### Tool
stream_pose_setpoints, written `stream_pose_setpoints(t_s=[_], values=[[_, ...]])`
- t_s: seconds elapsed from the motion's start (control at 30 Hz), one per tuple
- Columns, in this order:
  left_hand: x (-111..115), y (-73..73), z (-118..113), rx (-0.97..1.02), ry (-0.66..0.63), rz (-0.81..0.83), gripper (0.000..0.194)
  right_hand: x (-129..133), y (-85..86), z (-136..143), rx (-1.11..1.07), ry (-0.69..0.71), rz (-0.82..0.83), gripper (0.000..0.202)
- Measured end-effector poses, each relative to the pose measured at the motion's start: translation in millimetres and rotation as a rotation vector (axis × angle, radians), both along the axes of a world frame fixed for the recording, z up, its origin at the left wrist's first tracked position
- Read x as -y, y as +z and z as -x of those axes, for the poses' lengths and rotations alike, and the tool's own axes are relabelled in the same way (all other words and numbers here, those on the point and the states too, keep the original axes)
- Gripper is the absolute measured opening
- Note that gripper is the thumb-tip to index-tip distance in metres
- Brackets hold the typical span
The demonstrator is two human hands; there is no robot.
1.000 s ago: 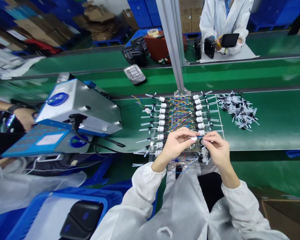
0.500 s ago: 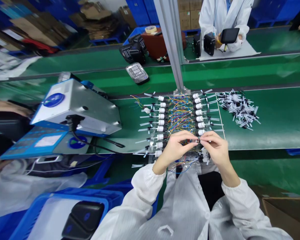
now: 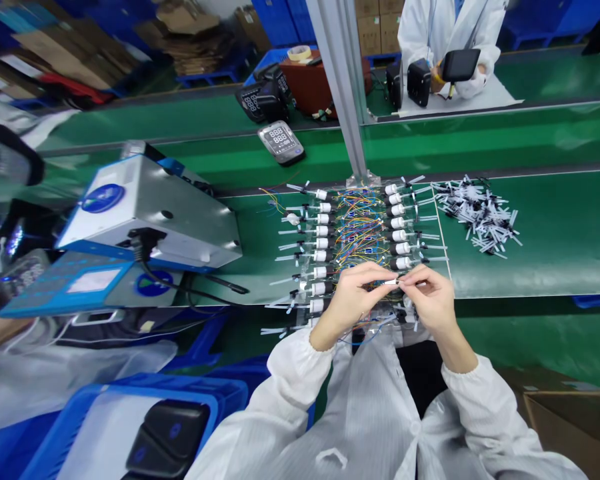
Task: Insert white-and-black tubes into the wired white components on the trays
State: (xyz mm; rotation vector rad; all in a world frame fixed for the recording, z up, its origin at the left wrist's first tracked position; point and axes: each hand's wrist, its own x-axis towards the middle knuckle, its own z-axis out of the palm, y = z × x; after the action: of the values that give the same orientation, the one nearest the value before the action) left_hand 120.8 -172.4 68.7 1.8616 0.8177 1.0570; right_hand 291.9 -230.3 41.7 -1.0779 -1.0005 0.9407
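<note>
Clock positions taken from the hands. Metal-cased instrument [image 3: 195, 223] – between nine and ten o'clock, on green worktop [image 3: 530, 253]. Display unit [image 3: 281, 142] at ten-thirty. Left hand [image 3: 353, 293]: thumb and fingertips pinched nearly closed on small white piece [image 3: 391, 282], above wired white-capped parts [image 3: 323, 231]. Right hand [image 3: 433, 297]: fingertips together at the piece's right end – exact hold hidden. Tube pile [image 3: 480, 217] at two o'clock.
</note>
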Motion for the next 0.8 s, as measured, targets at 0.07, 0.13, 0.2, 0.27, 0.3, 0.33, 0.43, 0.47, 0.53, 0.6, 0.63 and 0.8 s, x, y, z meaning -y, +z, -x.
stream_pose_setpoints(t_s=[0.07,0.13,0.2,0.27,0.3,0.33,0.43,0.47,0.53,0.6,0.63,0.8], values=[[1,0.1,-1,0.016,0.009,-0.021,0.012,0,-4.8,3,-0.072,-0.012,0.010,0.014],[2,-0.9,-3,0.035,0.023,-0.033,0.012,-1,-7.2,6,-0.148,-0.028,0.012,0.016],[3,-2.5,-5,0.050,0.029,-0.046,0.012,-2,-6.5,9,-0.241,-0.036,0.002,0.018],[3,-3.9,-8,0.058,0.029,-0.059,0.012,-3,-3.9,12,-0.346,-0.032,-0.009,0.019],[3,-4.5,-9,0.061,0.029,-0.067,0.012,-4,-2.8,12,-0.388,-0.030,-0.010,0.020],[3,-5.0,-9,0.062,0.030,-0.078,0.012,-4,-2.2,13,-0.416,-0.030,-0.008,0.021],[2,-5.7,-8,0.055,0.017,-0.157,0.015,-4,-5.0,11,-0.404,-0.046,0.000,0.020],[2,-5.4,-7,0.045,0.000,-0.196,0.016,-3,-6.9,10,-0.373,-0.050,-0.001,0.019],[0,-3.7,-3,0.015,-0.046,-0.281,0.019,-2,-10.2,7,-0.286,-0.046,-0.006,0.015],[-3,-0.1,1,-0.032,-0.093,-0.356,0.019,0,-10.6,3,-0.183,-0.026,-0.008,0.012],[-4,2.2,3,-0.062,-0.112,-0.387,0.019,1,-9.5,1,-0.127,-0.011,-0.005,0.010],[-8,7.5,10,-0.181,-0.199,-0.436,0.015,0,1.7,-6,0.111,0.075,0.035,0.007]])
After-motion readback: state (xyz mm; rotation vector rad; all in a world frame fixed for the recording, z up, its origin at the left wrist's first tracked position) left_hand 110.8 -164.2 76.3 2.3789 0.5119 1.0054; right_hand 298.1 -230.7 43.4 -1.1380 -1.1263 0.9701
